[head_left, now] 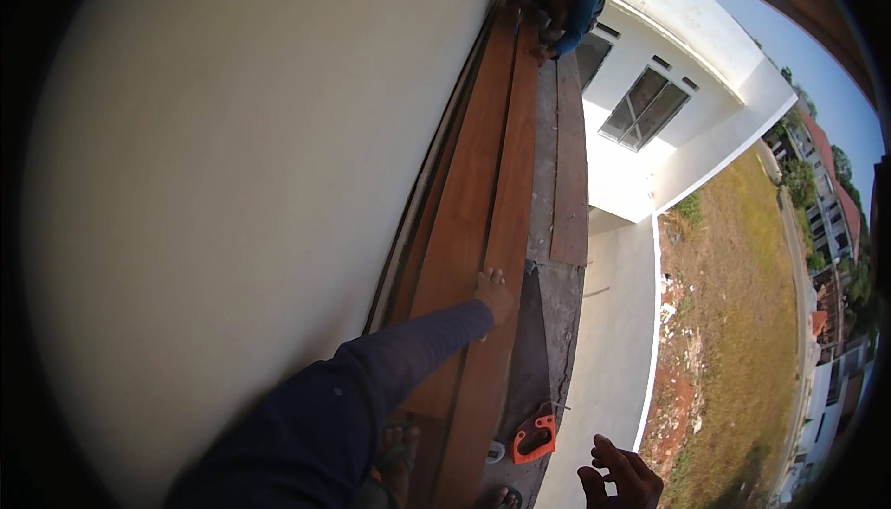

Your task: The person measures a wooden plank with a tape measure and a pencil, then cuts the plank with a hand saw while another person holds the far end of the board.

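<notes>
Under your left hand point(494, 294) runs a narrow concrete ledge point(560, 309); long brown planks point(473, 193) and an orange-handled handsaw point(533, 388) lie on it.
</notes>
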{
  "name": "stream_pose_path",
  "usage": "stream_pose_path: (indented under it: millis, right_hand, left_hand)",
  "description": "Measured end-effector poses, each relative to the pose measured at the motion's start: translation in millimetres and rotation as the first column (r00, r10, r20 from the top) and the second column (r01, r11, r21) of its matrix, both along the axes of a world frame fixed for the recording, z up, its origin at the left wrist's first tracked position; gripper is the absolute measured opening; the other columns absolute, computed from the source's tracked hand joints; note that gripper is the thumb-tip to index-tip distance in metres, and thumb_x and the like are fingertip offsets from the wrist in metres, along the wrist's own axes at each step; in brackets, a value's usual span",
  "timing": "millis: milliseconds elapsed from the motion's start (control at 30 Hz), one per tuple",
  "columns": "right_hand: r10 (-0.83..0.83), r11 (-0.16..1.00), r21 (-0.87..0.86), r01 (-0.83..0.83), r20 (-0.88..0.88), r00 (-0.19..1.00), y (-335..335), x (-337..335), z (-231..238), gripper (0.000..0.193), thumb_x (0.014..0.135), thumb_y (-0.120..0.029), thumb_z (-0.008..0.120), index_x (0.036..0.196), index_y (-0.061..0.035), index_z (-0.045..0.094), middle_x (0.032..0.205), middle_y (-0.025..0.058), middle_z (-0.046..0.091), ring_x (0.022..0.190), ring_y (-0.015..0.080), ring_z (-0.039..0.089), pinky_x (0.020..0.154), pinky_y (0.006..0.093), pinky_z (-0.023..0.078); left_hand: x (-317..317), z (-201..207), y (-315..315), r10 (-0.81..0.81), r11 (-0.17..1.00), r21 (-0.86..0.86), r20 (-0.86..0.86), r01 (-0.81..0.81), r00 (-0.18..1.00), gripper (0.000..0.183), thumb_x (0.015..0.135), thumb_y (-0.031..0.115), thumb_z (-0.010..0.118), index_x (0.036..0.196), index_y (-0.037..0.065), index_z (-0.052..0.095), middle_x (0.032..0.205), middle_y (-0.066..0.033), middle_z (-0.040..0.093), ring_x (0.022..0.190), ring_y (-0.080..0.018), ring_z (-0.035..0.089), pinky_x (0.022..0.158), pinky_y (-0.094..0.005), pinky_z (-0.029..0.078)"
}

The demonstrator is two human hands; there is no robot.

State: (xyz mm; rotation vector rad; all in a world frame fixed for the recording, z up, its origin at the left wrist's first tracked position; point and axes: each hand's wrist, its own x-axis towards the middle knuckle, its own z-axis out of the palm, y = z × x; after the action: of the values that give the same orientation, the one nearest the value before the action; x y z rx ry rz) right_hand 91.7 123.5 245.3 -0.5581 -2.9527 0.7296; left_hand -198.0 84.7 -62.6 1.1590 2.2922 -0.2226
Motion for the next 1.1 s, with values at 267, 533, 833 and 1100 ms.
stream_pose_path:
  millis: [267, 533, 833, 1100]
  right_hand:
    - [0.001, 1.000, 0.007, -0.001, 0.000, 1.000, -1, -1, 0, 0.037, 0.084, -0.002, 0.072, 0.120, -0.0057, 0.068, 0.110, 0.0164, 0.072, 0.092, 0.0274, 0.072, 0.077, 0.0352, 0.059]
    - [0.017, 1.000, 0.011, -0.017, -0.015, 1.000, -1, 0, 0, 0.038, 0.084, -0.001, 0.073, 0.121, -0.0052, 0.068, 0.110, 0.0166, 0.072, 0.093, 0.0275, 0.072, 0.078, 0.0350, 0.059]
    - [0.023, 1.000, 0.017, -0.023, -0.017, 1.000, -2, 1, 0, 0.037, 0.083, -0.001, 0.073, 0.119, -0.0044, 0.068, 0.109, 0.0164, 0.072, 0.092, 0.0272, 0.073, 0.077, 0.0351, 0.059]
    - [0.036, 0.999, 0.008, -0.035, -0.025, 0.999, -5, -1, 4, 0.036, 0.082, 0.000, 0.073, 0.118, -0.0040, 0.069, 0.109, 0.0163, 0.072, 0.092, 0.0272, 0.073, 0.077, 0.0350, 0.059]
  left_hand:
    - [1, -4, 0, 0.034, 0.999, 0.025, -0.011, -0.034, 0.999, 0.106, 0.053, 0.030, 0.095, 0.142, -0.004, 0.047, 0.157, -0.0343, 0.019, 0.146, -0.0526, 0.014, 0.113, -0.0584, 0.024]
    - [3, 1, 1, 0.000, 1.000, 0.003, -0.028, 0.000, 1.000, 0.102, 0.054, 0.031, 0.095, 0.140, -0.003, 0.051, 0.158, -0.0312, 0.021, 0.146, -0.0516, 0.015, 0.113, -0.0589, 0.024]
    - [3, -1, 1, 0.030, 0.999, 0.026, -0.002, -0.030, 1.000, 0.101, 0.053, 0.029, 0.096, 0.139, -0.002, 0.052, 0.159, -0.0303, 0.020, 0.147, -0.0513, 0.014, 0.114, -0.0594, 0.022]
    - [2, -50, 8, 0.146, 0.983, 0.126, -0.078, -0.136, 0.986, 0.095, 0.052, 0.022, 0.096, 0.137, 0.003, 0.057, 0.155, -0.0239, 0.035, 0.146, -0.0481, 0.017, 0.108, -0.0621, 0.025]
